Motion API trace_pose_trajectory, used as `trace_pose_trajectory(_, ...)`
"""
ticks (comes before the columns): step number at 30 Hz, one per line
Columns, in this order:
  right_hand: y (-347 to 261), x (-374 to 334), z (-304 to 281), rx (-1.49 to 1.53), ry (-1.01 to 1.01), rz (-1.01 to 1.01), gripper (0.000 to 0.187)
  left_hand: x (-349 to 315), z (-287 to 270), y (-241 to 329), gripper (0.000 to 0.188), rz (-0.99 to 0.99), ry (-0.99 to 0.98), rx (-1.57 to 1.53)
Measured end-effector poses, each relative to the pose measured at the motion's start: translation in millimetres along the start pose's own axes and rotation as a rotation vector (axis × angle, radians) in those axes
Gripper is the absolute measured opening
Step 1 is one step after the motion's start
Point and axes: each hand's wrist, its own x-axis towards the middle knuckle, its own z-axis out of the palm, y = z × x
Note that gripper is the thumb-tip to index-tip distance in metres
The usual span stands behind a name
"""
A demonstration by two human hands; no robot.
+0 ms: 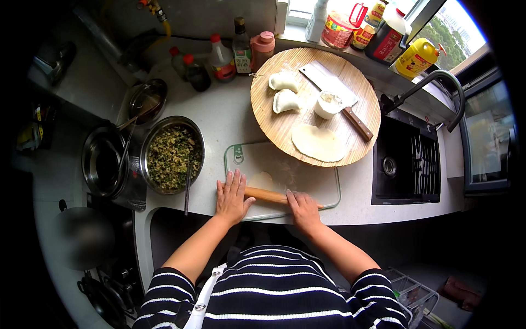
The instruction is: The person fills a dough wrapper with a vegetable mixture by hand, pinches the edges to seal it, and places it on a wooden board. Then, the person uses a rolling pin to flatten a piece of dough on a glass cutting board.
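A wooden rolling pin [267,196] lies across a pale cutting board [323,189] with a green rim. My left hand [232,198] rests on the pin's left end, palm down with its fingers stretched out. On the right end, my right hand [304,210] has its fingers bent over the wood. A small pale dough piece [261,180] lies on the board just beyond the pin, partly hidden by it. Beyond the board, a round woven tray [274,129] carries a flat dough wrapper [318,143], two folded dumplings [286,101], a small white tub of flour [327,105] and a cleaver [334,82].
Left of the board stands a steel bowl of chopped filling [172,156] with a utensil in it. Dark pans [104,159] sit farther left. Bottles [222,57] line the back, with more containers [342,27] on the windowsill. A black sink [408,159] is at right.
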Motion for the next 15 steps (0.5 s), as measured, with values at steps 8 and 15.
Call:
trace_pose_trajectory(8, 10, 57, 15, -0.089, -0.095, 0.262, 0.076, 103, -15, 6, 0.073, -0.199, 0.031, 0.022)
trace_pose_trajectory(15, -8, -11, 6, -0.010, -0.205, 0.137, 0.098, 23, 7, -1, 0.077, -0.048, -0.025, 0.042)
